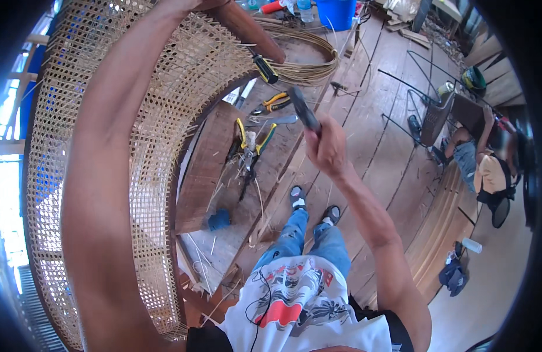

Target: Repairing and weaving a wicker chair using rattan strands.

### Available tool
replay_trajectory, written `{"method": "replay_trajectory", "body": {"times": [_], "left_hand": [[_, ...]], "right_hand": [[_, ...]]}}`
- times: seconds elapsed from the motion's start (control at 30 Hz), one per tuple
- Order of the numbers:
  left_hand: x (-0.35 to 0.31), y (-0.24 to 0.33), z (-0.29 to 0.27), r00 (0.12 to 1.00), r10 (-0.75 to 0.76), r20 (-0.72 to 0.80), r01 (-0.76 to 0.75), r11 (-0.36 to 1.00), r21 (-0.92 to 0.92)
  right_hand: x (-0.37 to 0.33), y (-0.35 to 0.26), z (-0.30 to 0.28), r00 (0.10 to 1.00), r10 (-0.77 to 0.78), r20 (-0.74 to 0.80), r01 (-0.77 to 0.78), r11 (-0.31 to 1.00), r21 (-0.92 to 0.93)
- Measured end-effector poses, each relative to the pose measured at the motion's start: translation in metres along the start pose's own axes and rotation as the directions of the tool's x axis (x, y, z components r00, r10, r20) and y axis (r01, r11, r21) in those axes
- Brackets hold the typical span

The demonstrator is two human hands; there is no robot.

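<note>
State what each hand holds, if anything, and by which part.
The right hand grips a dark tool, possibly a hammer, by its near end. The left hand is mostly cropped at the top edge; its hold cannot be told.

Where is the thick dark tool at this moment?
In the head view, the thick dark tool is in the right hand, above the picture's centre, just right of the orange-black pliers.

Person, lower centre of frame: white T-shirt (306, 311), red-and-grey print; black short sleeves (209, 340); thin black cable (269, 291) down front; faded blue denim jeans (289, 233); dark shoes (297, 195).
</note>
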State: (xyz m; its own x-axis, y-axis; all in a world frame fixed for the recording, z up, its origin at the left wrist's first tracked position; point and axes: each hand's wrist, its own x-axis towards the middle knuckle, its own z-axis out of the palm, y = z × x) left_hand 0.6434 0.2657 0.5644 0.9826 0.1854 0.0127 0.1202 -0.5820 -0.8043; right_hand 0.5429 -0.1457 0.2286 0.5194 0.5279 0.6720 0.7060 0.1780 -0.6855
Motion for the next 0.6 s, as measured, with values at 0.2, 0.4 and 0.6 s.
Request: {"method": "replay_trajectory", "body": {"times": [0.2, 0.4, 0.6], "left_hand": [[0.003, 0.011, 0.024, 0.975, 0.013, -0.223, -0.019, 1.000, -0.021], [-0.003, 0.008, 0.013, 0.988, -0.001, -0.153, -0.001, 1.000, -0.016], [0.006, 0.010, 0.006, 0.998, -0.006, -0.070, 0.008, 1.000, 0.015]], "right_hand": [[0.010, 0.026, 0.028, 0.990, -0.133, -0.041, 0.133, 0.991, 0.002], [0.002, -0.007, 0.029, 0.977, -0.169, -0.134, 0.189, 0.970, 0.154], [-0.007, 0.032, 0.063, 0.995, 0.075, -0.064, -0.082, 0.990, -0.112]]}}
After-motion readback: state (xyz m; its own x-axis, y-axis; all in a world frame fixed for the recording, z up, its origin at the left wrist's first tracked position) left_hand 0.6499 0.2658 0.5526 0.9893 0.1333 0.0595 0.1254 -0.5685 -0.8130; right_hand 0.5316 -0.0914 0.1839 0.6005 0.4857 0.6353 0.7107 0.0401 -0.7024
